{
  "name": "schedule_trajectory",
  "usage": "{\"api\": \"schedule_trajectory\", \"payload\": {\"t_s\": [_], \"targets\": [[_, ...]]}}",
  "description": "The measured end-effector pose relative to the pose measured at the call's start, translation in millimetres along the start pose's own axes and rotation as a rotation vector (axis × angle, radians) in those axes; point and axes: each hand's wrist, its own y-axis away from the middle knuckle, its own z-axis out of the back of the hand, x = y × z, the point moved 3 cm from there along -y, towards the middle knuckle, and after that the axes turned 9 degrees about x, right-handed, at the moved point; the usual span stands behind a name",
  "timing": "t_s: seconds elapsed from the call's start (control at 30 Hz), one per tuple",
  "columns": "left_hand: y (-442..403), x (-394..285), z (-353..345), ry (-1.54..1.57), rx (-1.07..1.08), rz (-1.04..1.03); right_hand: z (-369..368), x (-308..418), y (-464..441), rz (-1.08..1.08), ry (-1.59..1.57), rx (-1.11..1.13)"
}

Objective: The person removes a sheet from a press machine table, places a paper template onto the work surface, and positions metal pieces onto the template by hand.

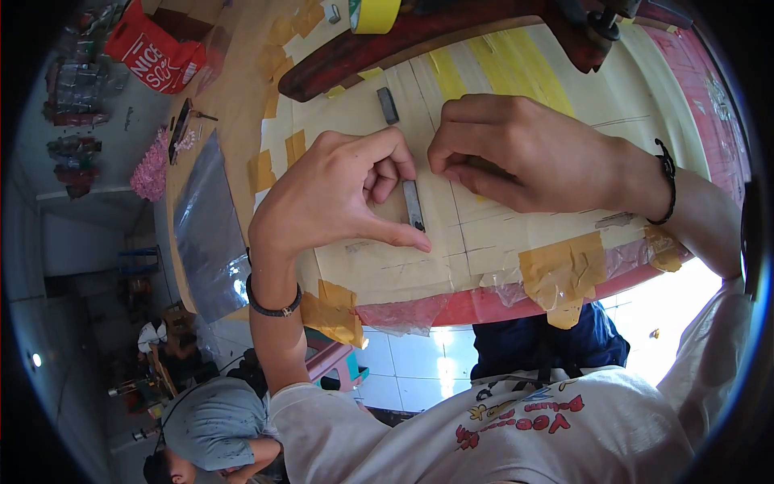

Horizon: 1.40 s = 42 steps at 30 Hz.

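My left hand [347, 189] rests on the paper-covered table [379, 278], its thumb and index finger spread along the two ends of a small dark grey bar [414, 206]. Just above that hand, a second grey bar [388, 106] lies on the paper. To the right, my right hand [500, 153] is over the sheet with its fingers curled and pressed together; whatever may be between the fingertips is hidden. Pencil lines run across the paper between and below the hands.
A dark red metal arm [435, 50] crosses the table's far side, with a yellow tape roll [374, 14] on it. Left are a clear plastic sheet [211, 234], a red bag [157, 52] and pink material [150, 168]. Another person [216, 423] is low at the left.
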Motion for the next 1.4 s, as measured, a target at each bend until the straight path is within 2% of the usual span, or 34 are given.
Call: {"api": "schedule_trajectory", "payload": {"t_s": [1.4], "targets": [[-3.5,-4.2,-2.4,-0.057,-0.011,-0.009,-6.7,-2.2,5.1,0.054,0.060,-0.055]]}}
